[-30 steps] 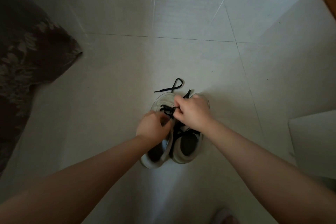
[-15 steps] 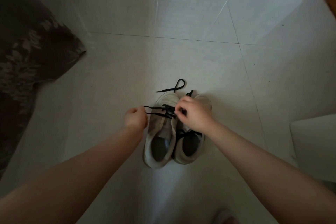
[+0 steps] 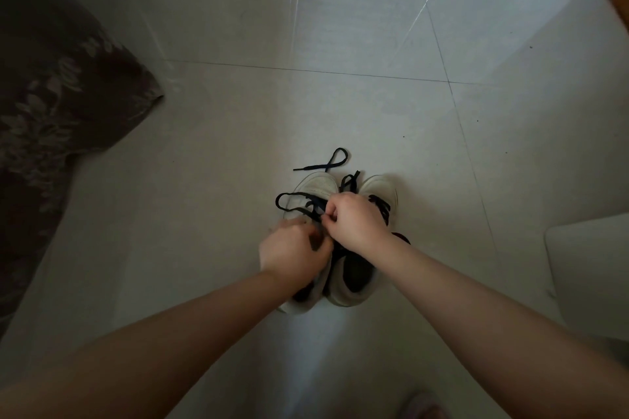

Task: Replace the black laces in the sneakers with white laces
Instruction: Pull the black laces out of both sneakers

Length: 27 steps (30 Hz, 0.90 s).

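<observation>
- Still early, by my reading: both white sneakers stand side by side on the floor (image 3: pixel 204 248), heels toward the person, and black lace shows on each.
- The left hand (image 3: pixel 295 253) hovers over the left sneaker (image 3: pixel 316 185), fingers curled down at the lacing; it is blurred, so I cannot tell whether it pinches anything.
- The right hand (image 3: pixel 355 223) is curled tight, pinching the black lace (image 3: pixel 289 196) at the middle of the left sneaker's lacing, where a slack loop bulges out toward the shoe's left side.
- The right sneaker (image 3: pixel 379 189) appears laced in black down its front, seemingly untouched.
- Just beyond the toes, a loose black end (image 3: pixel 332 161) lies curled on the floor.
- No white laces are visible anywhere.
- Left to do, I judge: finish stripping this lace, strip the other shoe, then thread white laces through both.
</observation>
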Motion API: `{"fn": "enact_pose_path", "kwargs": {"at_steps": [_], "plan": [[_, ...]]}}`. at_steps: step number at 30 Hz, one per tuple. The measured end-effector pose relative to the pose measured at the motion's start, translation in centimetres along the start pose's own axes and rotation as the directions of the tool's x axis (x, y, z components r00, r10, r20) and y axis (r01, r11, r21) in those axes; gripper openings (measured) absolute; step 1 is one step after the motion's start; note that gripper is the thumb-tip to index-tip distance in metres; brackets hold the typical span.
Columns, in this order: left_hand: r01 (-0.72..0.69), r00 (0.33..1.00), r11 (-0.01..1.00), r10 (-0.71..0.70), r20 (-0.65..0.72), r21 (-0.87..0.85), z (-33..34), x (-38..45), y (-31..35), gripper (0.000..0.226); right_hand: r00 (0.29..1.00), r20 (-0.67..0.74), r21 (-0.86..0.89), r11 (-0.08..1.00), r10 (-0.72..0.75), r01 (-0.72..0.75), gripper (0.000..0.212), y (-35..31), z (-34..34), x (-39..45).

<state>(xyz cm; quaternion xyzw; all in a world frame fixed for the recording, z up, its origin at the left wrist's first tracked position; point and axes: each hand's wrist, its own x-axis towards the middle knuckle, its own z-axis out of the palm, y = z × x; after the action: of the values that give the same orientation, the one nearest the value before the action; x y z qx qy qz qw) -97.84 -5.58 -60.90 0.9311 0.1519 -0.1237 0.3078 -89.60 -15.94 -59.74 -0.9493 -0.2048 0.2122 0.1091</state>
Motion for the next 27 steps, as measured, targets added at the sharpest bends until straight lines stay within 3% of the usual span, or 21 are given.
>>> {"fn": "enact_pose_path", "kwargs": {"at_steps": [4, 7, 11, 17, 23, 27], "plan": [[-0.027, 0.997, 0.993, 0.017, 0.079, 0.118, -0.2, 0.6, -0.2, 0.042, 0.982, 0.145, 0.041, 0.991, 0.124, -0.131, 0.015, -0.2, -0.9, 0.5], [-0.009, 0.989, 0.995, -0.006, 0.145, 0.099, 0.1, 0.9, -0.2, 0.041, 0.981, 0.174, -0.095, 0.993, 0.083, -0.067, 0.018, -0.3, -1.1, 0.8], [0.097, 0.982, 0.989, -0.077, 0.173, -0.109, 0.6, 1.2, -0.8, 0.049, 0.992, 0.115, -0.245, 0.966, -0.058, 0.085, 0.016, -0.3, -0.7, 0.4], [0.039, 0.993, 0.987, -0.022, 0.112, -0.153, 0.5, 0.4, -1.0, 0.031, 0.994, 0.070, 0.005, 0.997, 0.081, -0.082, 0.014, 0.8, -0.6, -0.5], [-0.029, 0.993, 0.992, 0.043, 0.112, -0.121, 0.5, 0.3, -1.3, 0.026, 0.992, -0.061, 0.105, 0.989, 0.107, -0.100, 0.017, 0.4, 0.4, -0.9], [-0.036, 0.992, 0.992, 0.050, 0.114, -0.125, 0.4, 0.4, -1.3, 0.028, 0.990, -0.125, -0.067, 0.997, -0.058, 0.050, 0.016, 0.4, 0.8, -0.6]]}}
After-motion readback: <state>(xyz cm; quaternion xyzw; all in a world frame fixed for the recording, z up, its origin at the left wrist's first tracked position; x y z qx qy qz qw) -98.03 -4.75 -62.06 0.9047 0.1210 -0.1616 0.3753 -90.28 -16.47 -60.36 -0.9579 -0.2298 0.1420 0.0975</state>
